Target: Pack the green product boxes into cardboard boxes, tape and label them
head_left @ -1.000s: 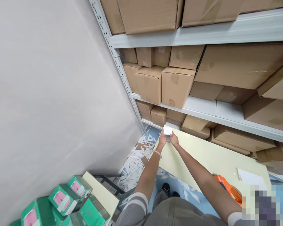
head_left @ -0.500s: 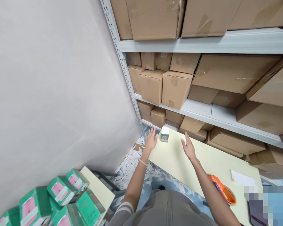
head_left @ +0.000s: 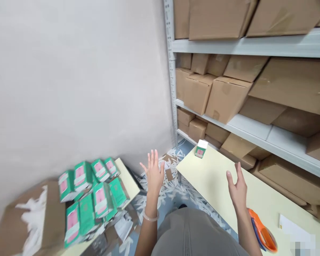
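My left hand (head_left: 154, 173) is raised over the littered floor, its fingers spread and nothing in it. My right hand (head_left: 238, 187) hovers above the pale table (head_left: 205, 177), thumb apart from the fingers, also holding nothing. At the table's far left corner stands a small green box (head_left: 201, 149) with a white top and a pink patch, apart from both hands. Near my right forearm lies an orange tape dispenser (head_left: 265, 234), partly hidden by the arm. To the left, several green and pink boxes (head_left: 102, 200) are grouped on another pale table (head_left: 129, 188).
Metal shelving (head_left: 256, 48) packed with brown cartons (head_left: 228, 97) runs behind the table. A large open carton (head_left: 54, 217) with white paper sits at the lower left. Paper strips (head_left: 173, 193) cover the floor. A white sheet or packet (head_left: 293, 227) lies on the table's right part.
My view has turned left, bringing more of the green boxes and the open carton into sight. My left hand has moved left, away from the small green box. Both hands stay open.
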A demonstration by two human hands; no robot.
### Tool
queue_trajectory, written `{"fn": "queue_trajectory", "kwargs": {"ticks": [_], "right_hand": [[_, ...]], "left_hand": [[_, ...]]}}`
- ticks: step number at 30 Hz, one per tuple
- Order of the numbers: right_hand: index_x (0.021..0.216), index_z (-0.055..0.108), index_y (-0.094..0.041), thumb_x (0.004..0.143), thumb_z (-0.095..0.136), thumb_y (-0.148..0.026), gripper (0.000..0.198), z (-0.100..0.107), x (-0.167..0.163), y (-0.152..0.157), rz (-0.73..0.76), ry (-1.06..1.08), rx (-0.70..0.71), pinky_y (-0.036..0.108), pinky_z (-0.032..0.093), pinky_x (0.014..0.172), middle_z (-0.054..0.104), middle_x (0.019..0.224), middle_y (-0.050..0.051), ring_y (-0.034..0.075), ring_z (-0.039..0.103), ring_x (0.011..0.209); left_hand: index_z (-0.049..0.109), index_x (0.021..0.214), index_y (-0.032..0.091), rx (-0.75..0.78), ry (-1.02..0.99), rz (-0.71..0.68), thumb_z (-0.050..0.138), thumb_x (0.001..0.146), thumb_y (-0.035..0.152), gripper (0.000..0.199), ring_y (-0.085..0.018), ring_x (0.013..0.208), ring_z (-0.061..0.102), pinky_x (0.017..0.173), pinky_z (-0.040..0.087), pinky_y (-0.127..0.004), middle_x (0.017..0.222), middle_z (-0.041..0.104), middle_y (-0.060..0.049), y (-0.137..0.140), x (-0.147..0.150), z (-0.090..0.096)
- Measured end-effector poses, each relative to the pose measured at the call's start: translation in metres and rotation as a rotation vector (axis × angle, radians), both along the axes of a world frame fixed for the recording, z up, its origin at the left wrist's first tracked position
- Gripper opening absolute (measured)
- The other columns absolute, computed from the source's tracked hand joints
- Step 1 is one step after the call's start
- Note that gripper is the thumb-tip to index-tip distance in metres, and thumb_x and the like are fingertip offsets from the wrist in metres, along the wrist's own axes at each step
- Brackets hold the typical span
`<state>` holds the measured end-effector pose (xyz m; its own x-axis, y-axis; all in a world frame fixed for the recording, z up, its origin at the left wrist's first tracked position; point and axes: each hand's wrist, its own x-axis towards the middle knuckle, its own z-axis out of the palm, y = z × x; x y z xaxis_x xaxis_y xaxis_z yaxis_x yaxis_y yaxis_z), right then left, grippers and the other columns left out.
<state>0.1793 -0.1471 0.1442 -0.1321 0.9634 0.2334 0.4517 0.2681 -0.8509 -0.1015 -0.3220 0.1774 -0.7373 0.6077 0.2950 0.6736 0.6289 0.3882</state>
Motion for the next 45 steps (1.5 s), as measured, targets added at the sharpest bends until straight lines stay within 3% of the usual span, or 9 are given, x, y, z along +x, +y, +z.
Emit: {"fn": "queue_trajectory", "kwargs": {"ticks": [6, 11, 18, 23, 26, 32, 39, 42, 45], "right_hand": [[0.157, 0.025, -0.024, 0.095, 0.046, -0.054, 0.073, 0.025, -0.043, -0.014, 0.322, -0.001, 0.105, 0.050, 0.036, 0.111, 0.043, 0.154, 0.013, 0.032, 0.040, 0.141], [0.156, 0.029, -0.023, 0.095, 0.046, -0.053, 0.070, 0.023, -0.083, -0.049, 0.648, 0.021, 0.162, 0.050, 0.036, 0.110, 0.049, 0.149, 0.013, 0.031, 0.047, 0.135], [0.156, 0.029, -0.024, 0.093, 0.048, -0.054, 0.073, -0.010, -0.110, -0.167, 1.141, -0.028, 0.091, 0.049, 0.037, 0.109, 0.050, 0.148, 0.013, 0.031, 0.047, 0.135], [0.157, 0.027, -0.022, 0.092, 0.048, -0.055, 0.075, -0.030, -0.107, -0.257, 1.364, -0.051, 0.073, 0.050, 0.037, 0.108, 0.051, 0.147, 0.014, 0.032, 0.046, 0.136], [0.157, 0.027, -0.022, 0.093, 0.048, -0.056, 0.076, -0.031, -0.114, -0.310, 1.446, -0.049, 0.082, 0.050, 0.038, 0.108, 0.053, 0.145, 0.014, 0.032, 0.047, 0.135], [0.157, 0.028, -0.020, 0.093, 0.048, -0.056, 0.076, -0.029, -0.149, -0.440, 1.515, 0.002, 0.115, 0.047, 0.045, 0.100, 0.054, 0.144, 0.016, 0.031, 0.058, 0.121], [0.156, 0.028, -0.022, 0.094, 0.051, -0.051, 0.072, -0.032, -0.184, -0.616, 1.567, 0.073, 0.088, 0.049, 0.035, 0.111, 0.053, 0.145, 0.014, 0.030, 0.048, 0.135], [0.156, 0.029, -0.023, 0.094, 0.051, -0.051, 0.071, -0.032, -0.197, -0.670, 1.551, 0.060, 0.094, 0.049, 0.035, 0.112, 0.051, 0.147, 0.013, 0.029, 0.046, 0.137], [0.156, 0.028, -0.025, 0.093, 0.051, -0.051, 0.072, -0.035, -0.219, -0.701, 1.513, 0.026, 0.100, 0.050, 0.035, 0.112, 0.051, 0.148, 0.012, 0.029, 0.046, 0.137]], "left_hand": [[0.008, 0.159, 0.029, 0.019, 0.039, 0.323, 0.028, 0.102, 0.044, 0.062, -0.027, 0.152, 0.015, 0.121, 0.008, -0.062, 0.164, 0.020, -0.005, -0.103, 0.020, 0.005], [0.007, 0.159, 0.028, 0.026, 0.038, 0.669, 0.027, 0.102, 0.046, 0.063, -0.027, 0.153, 0.014, 0.120, 0.011, -0.062, 0.165, 0.018, -0.005, -0.200, 0.068, 0.000], [0.006, 0.158, 0.028, -0.074, -0.001, 1.051, 0.029, 0.102, 0.043, 0.063, -0.029, 0.152, 0.016, 0.117, 0.002, -0.068, 0.164, 0.021, -0.007, -0.327, 0.175, -0.010], [0.007, 0.158, 0.030, -0.099, -0.041, 1.335, 0.029, 0.101, 0.045, 0.063, -0.030, 0.152, 0.017, 0.115, 0.005, -0.071, 0.163, 0.021, -0.007, -0.418, 0.248, -0.020], [0.006, 0.158, 0.029, -0.059, -0.055, 1.461, 0.028, 0.102, 0.046, 0.063, -0.030, 0.152, 0.018, 0.116, 0.006, -0.071, 0.164, 0.021, -0.008, -0.466, 0.272, -0.030], [0.007, 0.159, 0.028, 0.003, -0.060, 1.493, 0.028, 0.102, 0.045, 0.063, -0.028, 0.152, 0.017, 0.118, 0.012, -0.066, 0.163, 0.022, -0.008, -0.565, 0.259, -0.053], [0.010, 0.159, 0.025, -0.048, -0.007, 1.307, 0.033, 0.100, 0.047, 0.067, -0.028, 0.151, 0.021, 0.120, 0.004, -0.064, 0.162, 0.027, -0.011, -0.705, 0.216, -0.049], [0.012, 0.159, 0.025, -0.033, -0.039, 1.265, 0.035, 0.099, 0.049, 0.069, -0.028, 0.151, 0.021, 0.120, 0.004, -0.063, 0.162, 0.028, -0.010, -0.759, 0.200, -0.052], [0.014, 0.159, 0.027, 0.028, -0.085, 1.287, 0.034, 0.100, 0.048, 0.066, -0.029, 0.151, 0.022, 0.119, 0.006, -0.064, 0.161, 0.029, -0.011, -0.808, 0.177, -0.065]]}}
